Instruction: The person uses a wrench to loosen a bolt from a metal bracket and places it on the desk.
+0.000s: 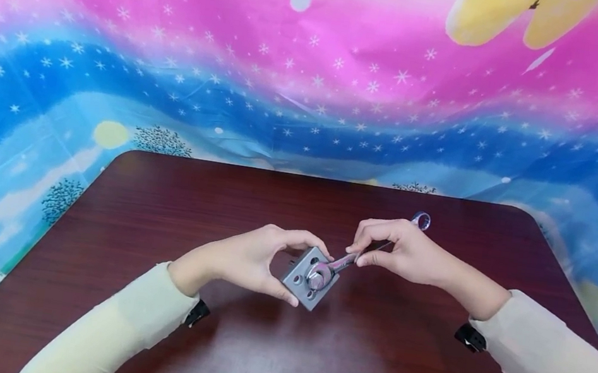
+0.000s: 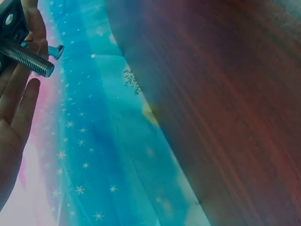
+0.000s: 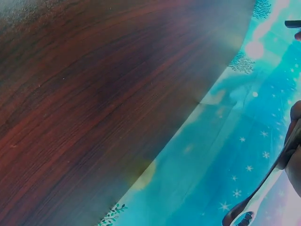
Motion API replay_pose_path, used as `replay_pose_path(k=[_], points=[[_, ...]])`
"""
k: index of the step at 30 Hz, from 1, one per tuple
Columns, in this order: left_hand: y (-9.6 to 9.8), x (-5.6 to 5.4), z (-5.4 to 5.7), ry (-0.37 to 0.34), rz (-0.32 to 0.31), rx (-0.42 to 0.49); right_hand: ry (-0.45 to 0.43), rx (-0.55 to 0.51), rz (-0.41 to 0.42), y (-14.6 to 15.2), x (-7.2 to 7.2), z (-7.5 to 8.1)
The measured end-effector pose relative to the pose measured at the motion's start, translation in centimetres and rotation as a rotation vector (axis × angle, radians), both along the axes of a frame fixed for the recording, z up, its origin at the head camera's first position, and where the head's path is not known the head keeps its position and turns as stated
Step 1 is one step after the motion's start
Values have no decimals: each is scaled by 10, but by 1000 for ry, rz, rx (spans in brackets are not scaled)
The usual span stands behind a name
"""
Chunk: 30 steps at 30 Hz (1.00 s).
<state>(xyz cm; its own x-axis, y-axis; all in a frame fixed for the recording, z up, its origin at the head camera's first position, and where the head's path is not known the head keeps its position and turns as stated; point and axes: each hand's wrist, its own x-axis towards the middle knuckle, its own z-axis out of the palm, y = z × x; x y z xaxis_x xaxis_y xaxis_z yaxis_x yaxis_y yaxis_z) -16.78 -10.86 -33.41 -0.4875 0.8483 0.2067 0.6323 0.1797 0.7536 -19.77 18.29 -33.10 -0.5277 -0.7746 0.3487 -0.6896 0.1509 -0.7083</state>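
My left hand (image 1: pixel 249 257) grips a grey metal block (image 1: pixel 297 280) by its edges, with the thumb along the near side and the fingers along the far side. Several round holes pierce the block, which is held tilted above the table. A large bolt (image 1: pixel 319 276) sits in it, head facing up. On the block's other side, the bolt's threaded shank (image 2: pixel 33 60) sticks out in the left wrist view. My right hand (image 1: pixel 407 251) pinches a shiny combination wrench (image 1: pixel 344 262) by its shaft. The wrench's jaw end lies at the bolt head; its ring end (image 3: pixel 244 217) points away.
Beneath both hands is a dark reddish-brown table (image 1: pixel 188 196) with rounded far corners. A pink and blue cloth (image 1: pixel 234 75) printed with snowflakes hangs behind it and along its sides. Black wrist straps (image 1: pixel 197 312) show at both cuffs.
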Motion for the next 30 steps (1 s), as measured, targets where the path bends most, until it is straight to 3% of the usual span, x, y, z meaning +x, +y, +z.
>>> replay_pose_path(k=[4, 10, 14, 22, 30], points=[[0, 1, -5, -27, 11, 26, 24, 5, -10, 2, 2, -1], [-5, 1, -13, 0, 133, 153, 81, 8, -107, 5, 5, -2], [-7, 1, -13, 61, 245, 235, 84, -8, -231, 9, 7, -3], [-2, -4, -12, 232, 494, 393, -1, -95, -453, 1, 17, -6], [9, -8, -10, 416, 723, 508, -102, -177, -551, -20, 27, -10]])
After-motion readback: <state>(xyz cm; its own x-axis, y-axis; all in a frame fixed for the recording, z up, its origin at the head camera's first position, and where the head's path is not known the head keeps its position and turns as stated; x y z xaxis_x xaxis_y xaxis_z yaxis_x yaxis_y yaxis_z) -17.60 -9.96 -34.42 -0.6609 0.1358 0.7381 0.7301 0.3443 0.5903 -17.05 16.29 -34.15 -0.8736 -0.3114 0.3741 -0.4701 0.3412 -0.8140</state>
